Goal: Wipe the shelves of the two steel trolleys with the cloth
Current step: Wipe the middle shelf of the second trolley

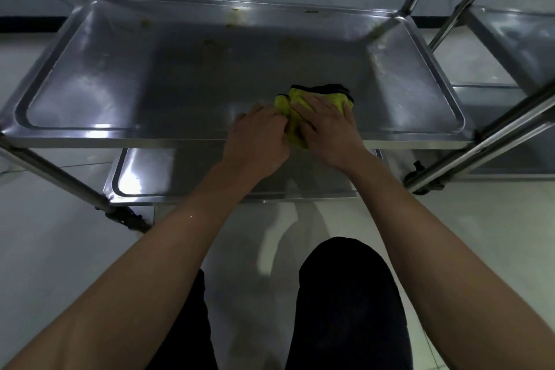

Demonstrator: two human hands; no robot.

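Note:
A yellow-green cloth (336, 99) with a dark edge lies bunched near the front edge of a steel trolley's middle shelf (192, 78). My right hand (327, 129) lies flat on top of the cloth with straight fingers, pressing it onto the steel. My left hand (258, 135) pinches the cloth's left end with curled fingers. Brownish stains dot the shelf's far side (234, 10). Below it sits this trolley's lower shelf (150, 171). The second steel trolley (510, 36) stands at the right, only partly in view.
Steel uprights rise at the shelf's corners, and one slanted tube (486, 141) crosses at the right, close to my right forearm. A caster (126, 216) sits at the lower left. Pale floor tiles and my dark-trousered legs (345, 303) fill the foreground.

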